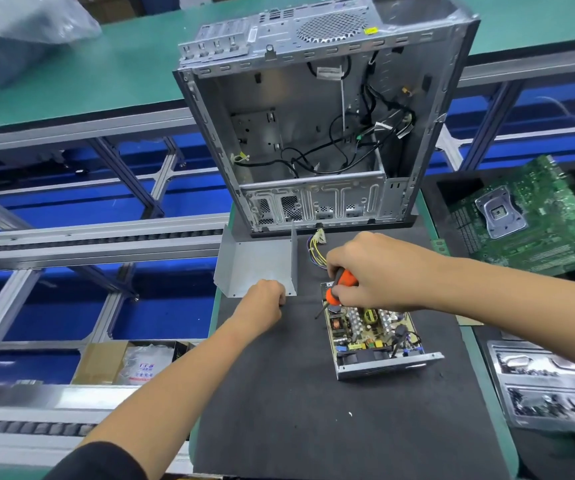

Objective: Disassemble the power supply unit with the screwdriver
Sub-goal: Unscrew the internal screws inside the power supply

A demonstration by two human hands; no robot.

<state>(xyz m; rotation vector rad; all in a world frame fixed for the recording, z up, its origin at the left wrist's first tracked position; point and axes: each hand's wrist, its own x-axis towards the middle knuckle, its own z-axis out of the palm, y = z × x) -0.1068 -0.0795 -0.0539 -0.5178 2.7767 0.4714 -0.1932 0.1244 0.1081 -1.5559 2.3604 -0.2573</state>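
Loosening a board screw appears to be the step in hand: the orange-handled screwdriver (pixel 339 287) is gripped by the right hand (pixel 376 271), fingers curled round the handle, a little right of the centre of the frame. Its dark shaft slants down toward the far left corner of the opened power supply unit (pixel 379 337), a grey metal tray with a crowded circuit board, which lies on the black foam mat (pixel 296 393). The tip cannot be seen clearly, so it is not certain whether it sits in a screw. The left hand (pixel 265 299) is closed in a loose fist at the near edge of the bent grey sheet-metal cover (pixel 255 265), left of the unit; whether something small is held inside cannot be told. For good work the shaft should be brought upright over the screw and pressed firmly, and the tray should be steadied, because it is held by nothing.
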